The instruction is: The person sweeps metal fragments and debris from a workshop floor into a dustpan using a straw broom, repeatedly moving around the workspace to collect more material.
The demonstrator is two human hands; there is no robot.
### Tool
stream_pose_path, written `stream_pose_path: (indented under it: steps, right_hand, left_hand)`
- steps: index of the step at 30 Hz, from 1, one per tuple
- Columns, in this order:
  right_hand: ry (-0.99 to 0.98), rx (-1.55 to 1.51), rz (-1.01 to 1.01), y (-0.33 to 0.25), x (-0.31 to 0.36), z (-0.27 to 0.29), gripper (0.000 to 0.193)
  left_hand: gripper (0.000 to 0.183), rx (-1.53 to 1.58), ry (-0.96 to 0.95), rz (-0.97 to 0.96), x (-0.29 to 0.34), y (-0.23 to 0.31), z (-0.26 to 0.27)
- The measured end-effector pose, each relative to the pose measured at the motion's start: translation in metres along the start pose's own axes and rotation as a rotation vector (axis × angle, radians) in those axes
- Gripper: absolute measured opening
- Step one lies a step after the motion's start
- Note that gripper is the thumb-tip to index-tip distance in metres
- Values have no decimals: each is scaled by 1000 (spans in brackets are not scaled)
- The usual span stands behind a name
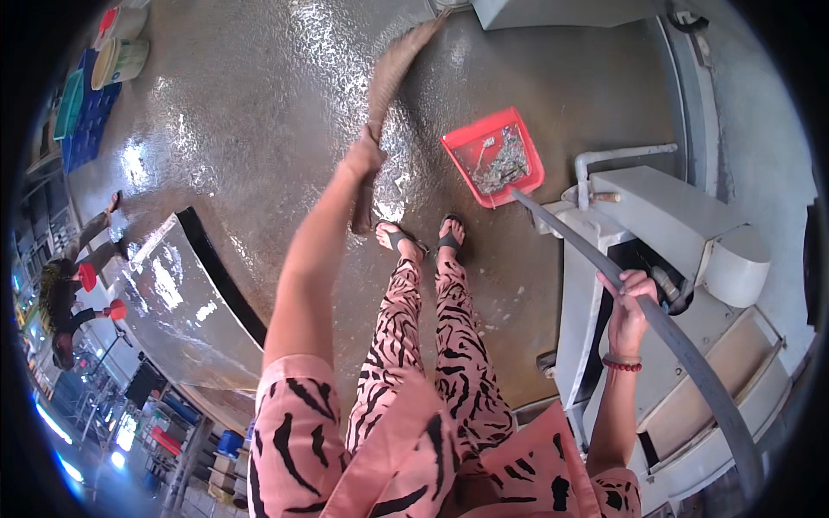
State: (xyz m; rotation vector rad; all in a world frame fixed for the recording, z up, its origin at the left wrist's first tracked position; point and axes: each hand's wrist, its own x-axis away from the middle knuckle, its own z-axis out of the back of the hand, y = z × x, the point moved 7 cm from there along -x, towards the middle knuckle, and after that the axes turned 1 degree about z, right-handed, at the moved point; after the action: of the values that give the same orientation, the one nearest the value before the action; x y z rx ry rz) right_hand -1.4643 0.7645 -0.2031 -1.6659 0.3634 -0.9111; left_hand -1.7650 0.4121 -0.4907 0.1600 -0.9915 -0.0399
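Observation:
My left hand [363, 155] is stretched forward, its fingers wrapped round the handle of a brown broom [395, 76]. The broom's bristles fan out ahead, reaching the foot of a pale cabinet. On the right, my right hand [629, 298] grips a long grey pole, the handle [691, 354] of a red dustpan [477, 134]. The dustpan rests on the wet floor ahead of my feet, a little to the right. Inside it lies a heap of greyish, wet-looking scraps [507, 162]. What the scraps are I cannot make out.
A white machine [682, 203] with a pipe stands along the right wall. To the left is a metal-topped table [173, 298], with a person [65, 293] in red gloves beside it. Buckets [121, 62] and a blue crate [91, 129] sit far left. The floor [250, 112] is wet.

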Motion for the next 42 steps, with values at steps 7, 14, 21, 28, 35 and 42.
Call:
stream_pose_path:
  steps: [7,14,21,28,35,42]
  right_hand:
    - [26,23,24,-3,-4,0,18]
    - [16,30,58,-4,-1,7,15]
    - [-30,142,88,2,-5,-1,18]
    - [204,-29,64,0,11,33,18]
    - [442,-61,169,7,98,37,19]
    - [840,-196,172,37,185,3,16]
  left_hand:
    - [88,-219,-500,-106,143,-9,-52]
    - [85,-115,-305,1,157,1,20]
    - [90,-187,-108,19,84,-32,-96]
    - [87,-309,-505,-49,198,55,6]
    - [76,-512,-227,-464,69,184,59]
    - [90,-549,-223,-523,-59,397,13]
